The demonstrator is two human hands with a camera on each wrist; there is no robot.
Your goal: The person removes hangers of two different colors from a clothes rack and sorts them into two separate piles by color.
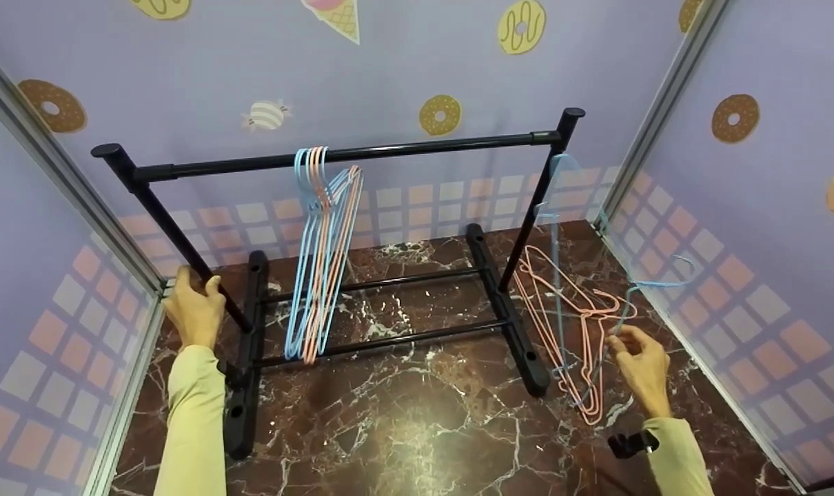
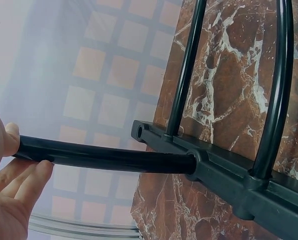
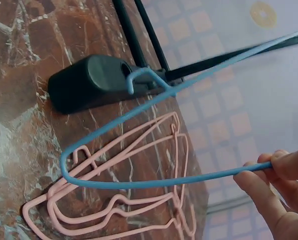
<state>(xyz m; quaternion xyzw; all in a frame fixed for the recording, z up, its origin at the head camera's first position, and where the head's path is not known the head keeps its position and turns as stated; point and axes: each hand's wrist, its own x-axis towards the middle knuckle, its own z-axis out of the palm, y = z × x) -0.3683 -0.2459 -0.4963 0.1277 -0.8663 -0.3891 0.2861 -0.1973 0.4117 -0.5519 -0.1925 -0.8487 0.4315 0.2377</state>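
A black garment rack (image 1: 362, 153) stands on the marble floor, with several blue and pink wire hangers (image 1: 320, 248) hung on its top bar. My left hand (image 1: 193, 303) grips the rack's left upright pole (image 2: 104, 157) low down, thumb over it and fingers beneath (image 2: 14, 170). My right hand (image 1: 620, 341) pinches one end of a blue wire hanger (image 1: 627, 306), lifted just off the floor to the right of the rack. In the right wrist view the blue hanger (image 3: 154, 182) runs from my fingers (image 3: 281, 170) past the rack's foot (image 3: 89, 80), above a pile of pink hangers (image 3: 109, 202).
Pink hangers (image 1: 568, 324) lie on the floor beside the rack's right foot (image 1: 520, 344), with another blue hanger (image 1: 557, 227) leaning there. Patterned walls close in on the left, back and right. The rack's base (image 2: 229, 180) has two low crossbars.
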